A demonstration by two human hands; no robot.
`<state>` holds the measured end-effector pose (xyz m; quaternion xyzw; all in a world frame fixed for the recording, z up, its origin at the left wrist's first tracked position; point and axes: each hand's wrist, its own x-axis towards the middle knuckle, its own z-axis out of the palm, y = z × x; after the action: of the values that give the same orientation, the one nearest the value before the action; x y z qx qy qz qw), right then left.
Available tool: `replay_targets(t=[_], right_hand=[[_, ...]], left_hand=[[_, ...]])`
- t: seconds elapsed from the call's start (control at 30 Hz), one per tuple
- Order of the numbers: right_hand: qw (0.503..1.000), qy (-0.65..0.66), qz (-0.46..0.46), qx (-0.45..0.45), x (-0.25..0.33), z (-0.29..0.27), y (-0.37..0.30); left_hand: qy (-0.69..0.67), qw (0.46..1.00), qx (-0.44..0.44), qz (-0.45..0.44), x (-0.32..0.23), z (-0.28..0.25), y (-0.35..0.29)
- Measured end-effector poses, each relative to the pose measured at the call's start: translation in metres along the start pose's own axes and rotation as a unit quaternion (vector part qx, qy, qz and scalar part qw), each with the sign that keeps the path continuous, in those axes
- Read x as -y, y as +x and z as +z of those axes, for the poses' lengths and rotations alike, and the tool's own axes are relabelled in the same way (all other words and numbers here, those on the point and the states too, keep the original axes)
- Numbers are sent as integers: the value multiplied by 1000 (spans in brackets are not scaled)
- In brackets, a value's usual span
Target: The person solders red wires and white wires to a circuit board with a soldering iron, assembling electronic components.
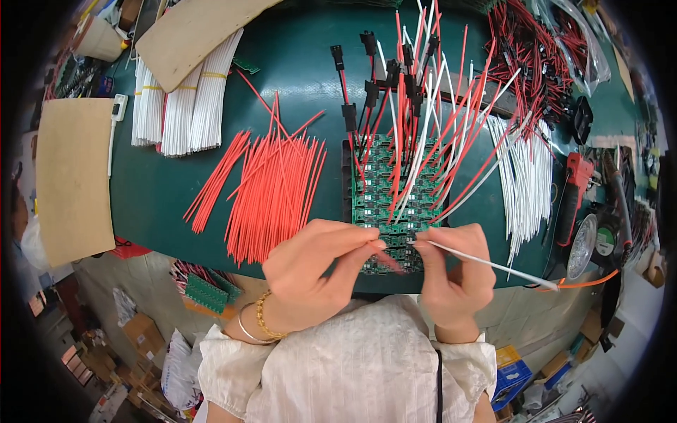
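My left hand pinches a short red wire, smeared by motion, over the near end of a green circuit board panel. In my right hand, thumb and fingers close on a white wire that trails off to the right. Both hands' fingertips almost meet above the panel's lower rows. Red and white wires rise from the panel, along with red-black leads ending in black connectors. My fingers hide part of the nearest boards.
Left of the panel lies a pile of red wires; to its right, white wires. Banded white wire bundles sit under a brown board. A red-handled tool, a solder reel and tangled red-black leads occupy the right side.
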<state>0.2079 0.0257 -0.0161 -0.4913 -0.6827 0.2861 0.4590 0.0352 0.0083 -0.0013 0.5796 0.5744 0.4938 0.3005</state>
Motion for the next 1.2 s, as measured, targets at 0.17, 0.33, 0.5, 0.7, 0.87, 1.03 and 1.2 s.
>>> replay_targets(t=[0.17,0.33,0.5,0.7,0.87,1.03,1.2], right_hand=[[994,-64,-88,12,-3,11,2],[993,-61,-96,12,-6,14,1],[993,-60,-101,17,-7,13,1],[992,-74,-101,13,-6,13,2],[991,-79,-104,17,-6,13,1],[990,-87,-114,17,-6,14,1],[987,-94,-131,16,-9,16,0]], left_hand=[[17,998,-13,67,9,6,-4],[50,994,-10,100,16,10,-6],[75,990,-12,123,18,13,-8],[86,986,-12,143,19,13,-6],[90,984,-14,150,19,13,-8],[85,984,-11,157,20,14,-9],[84,982,-2,167,18,14,-8]])
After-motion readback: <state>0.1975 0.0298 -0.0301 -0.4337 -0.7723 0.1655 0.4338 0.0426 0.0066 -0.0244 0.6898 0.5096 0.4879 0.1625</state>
